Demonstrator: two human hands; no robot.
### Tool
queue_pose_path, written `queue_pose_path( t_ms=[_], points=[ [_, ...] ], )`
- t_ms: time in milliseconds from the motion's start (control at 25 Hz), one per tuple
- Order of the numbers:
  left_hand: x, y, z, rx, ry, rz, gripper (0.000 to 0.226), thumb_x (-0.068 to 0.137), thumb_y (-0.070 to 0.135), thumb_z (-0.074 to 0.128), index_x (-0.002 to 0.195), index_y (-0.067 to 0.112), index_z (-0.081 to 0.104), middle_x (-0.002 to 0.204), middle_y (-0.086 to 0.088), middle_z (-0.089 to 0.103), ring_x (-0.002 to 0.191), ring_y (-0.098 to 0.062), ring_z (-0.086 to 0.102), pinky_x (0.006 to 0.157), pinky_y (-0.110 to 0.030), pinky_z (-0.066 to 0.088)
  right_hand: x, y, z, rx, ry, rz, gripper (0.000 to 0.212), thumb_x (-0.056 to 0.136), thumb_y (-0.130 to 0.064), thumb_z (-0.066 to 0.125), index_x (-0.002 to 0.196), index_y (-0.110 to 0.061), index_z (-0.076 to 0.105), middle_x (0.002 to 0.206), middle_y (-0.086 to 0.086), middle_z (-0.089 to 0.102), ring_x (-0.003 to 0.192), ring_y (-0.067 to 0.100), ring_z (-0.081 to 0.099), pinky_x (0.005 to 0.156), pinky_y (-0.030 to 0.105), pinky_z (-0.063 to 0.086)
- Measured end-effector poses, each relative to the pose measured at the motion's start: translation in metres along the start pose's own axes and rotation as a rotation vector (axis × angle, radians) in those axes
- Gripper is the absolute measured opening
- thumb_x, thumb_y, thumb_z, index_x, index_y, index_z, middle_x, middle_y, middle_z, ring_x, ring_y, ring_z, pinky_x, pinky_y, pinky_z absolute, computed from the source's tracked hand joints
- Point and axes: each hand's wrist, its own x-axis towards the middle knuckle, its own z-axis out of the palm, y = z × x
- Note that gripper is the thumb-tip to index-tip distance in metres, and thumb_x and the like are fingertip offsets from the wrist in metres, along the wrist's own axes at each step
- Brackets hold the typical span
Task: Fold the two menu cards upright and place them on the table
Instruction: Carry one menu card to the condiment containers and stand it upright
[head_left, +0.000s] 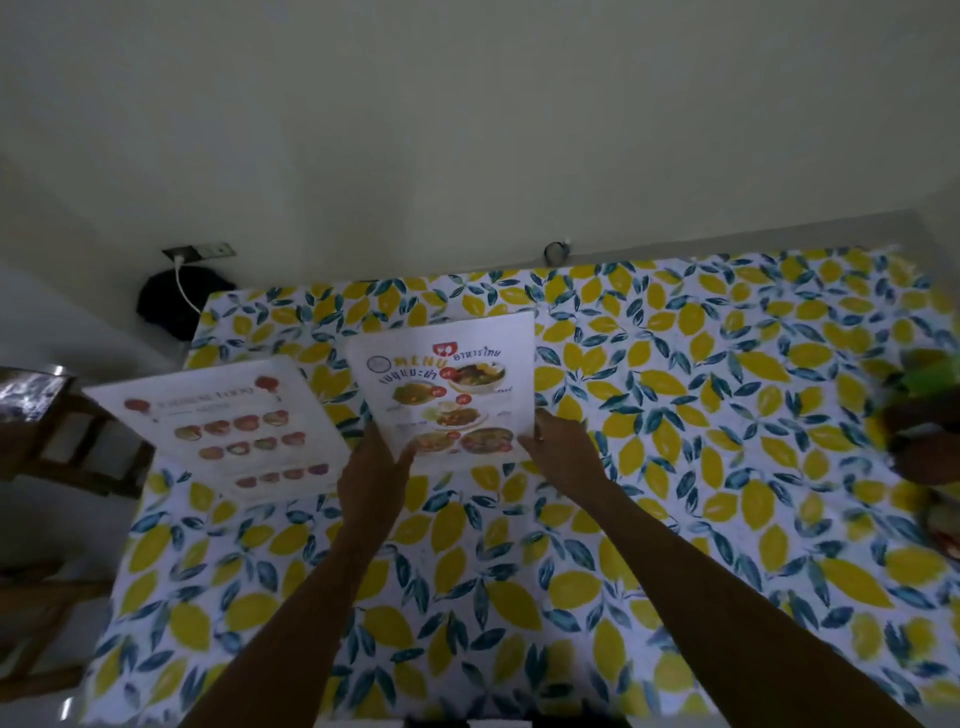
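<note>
A white menu card (447, 384) printed with "MENU", Thai text and food photos lies near the middle of the lemon-print table (571, 545). My left hand (371, 467) grips its lower left corner, thumb on top. At its lower right corner my right hand (558, 449) touches the edge with its fingers. A second white menu card (223, 426) with rows of red dishes lies flat to the left, overhanging the table's left edge. Neither hand touches it.
A wooden chair (62, 436) stands left of the table. At the right edge sit blurred dark and green objects (924, 415). A wall lies behind, with a socket and white cable (182, 280) over a dark item, and a small round object (557, 251) at the table's back edge.
</note>
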Motion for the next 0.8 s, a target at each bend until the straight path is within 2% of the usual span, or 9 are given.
queue_pose_path(
  t_ms=[80, 320, 440, 640, 720, 800],
  points=[
    [-0.001, 0.0, 0.0, -0.032, 0.008, 0.025, 0.065, 0.089, 0.049, 0.06, 0.143, 0.021, 0.037, 0.127, -0.011, 0.064, 0.106, -0.034, 0.065, 0.079, -0.041, 0.052, 0.003, 0.005, -0.004, 0.004, -0.005, -0.045, 0.029, 0.092, -0.038, 0.058, 0.099, -0.01, 0.062, 0.084, 0.011, 0.069, 0.081, 0.031, 0.065, 0.065, 0.039, 0.053],
    [0.0, 0.011, -0.009, 0.005, 0.033, 0.121, 0.061, 0.087, 0.058, 0.057, 0.135, 0.024, 0.042, 0.116, -0.005, 0.07, 0.095, -0.029, 0.069, 0.068, -0.038, 0.056, -0.001, 0.008, -0.028, 0.041, 0.001, -0.081, 0.03, 0.092, -0.038, 0.059, 0.108, -0.012, 0.062, 0.093, 0.01, 0.071, 0.088, 0.03, 0.066, 0.071, 0.041, 0.056],
    [0.003, 0.028, -0.014, -0.002, 0.013, 0.155, 0.05, 0.085, 0.051, 0.064, 0.122, 0.02, 0.05, 0.104, -0.006, 0.072, 0.086, -0.028, 0.069, 0.066, -0.037, 0.054, -0.008, 0.012, -0.053, -0.027, 0.038, -0.041, 0.031, 0.092, -0.041, 0.058, 0.1, -0.011, 0.059, 0.093, 0.011, 0.07, 0.088, 0.03, 0.065, 0.07, 0.038, 0.053],
    [0.002, 0.08, -0.01, -0.08, -0.064, 0.354, 0.038, 0.085, 0.047, 0.067, 0.11, 0.022, 0.055, 0.085, 0.003, 0.07, 0.068, -0.016, 0.063, 0.06, -0.032, 0.053, -0.033, 0.036, -0.116, -0.125, 0.111, 0.07, 0.035, 0.092, -0.044, 0.057, 0.104, -0.011, 0.06, 0.101, 0.013, 0.068, 0.096, 0.032, 0.064, 0.074, 0.038, 0.051],
    [0.003, 0.107, -0.003, -0.09, -0.093, 0.457, 0.039, 0.086, 0.048, 0.066, 0.113, 0.023, 0.054, 0.084, 0.001, 0.072, 0.066, -0.016, 0.066, 0.058, -0.039, 0.057, -0.046, 0.053, -0.142, -0.126, 0.158, 0.096, 0.038, 0.092, -0.045, 0.057, 0.107, -0.01, 0.06, 0.101, 0.014, 0.069, 0.096, 0.034, 0.065, 0.074, 0.04, 0.054],
    [-0.002, 0.14, 0.002, -0.065, -0.082, 0.567, 0.039, 0.087, 0.045, 0.066, 0.117, 0.023, 0.055, 0.087, 0.0, 0.074, 0.066, -0.015, 0.067, 0.055, -0.039, 0.057, -0.059, 0.07, -0.168, -0.139, 0.194, 0.135, 0.041, 0.092, -0.045, 0.056, 0.112, -0.01, 0.06, 0.102, 0.014, 0.07, 0.096, 0.034, 0.066, 0.075, 0.041, 0.055]
  ],
)
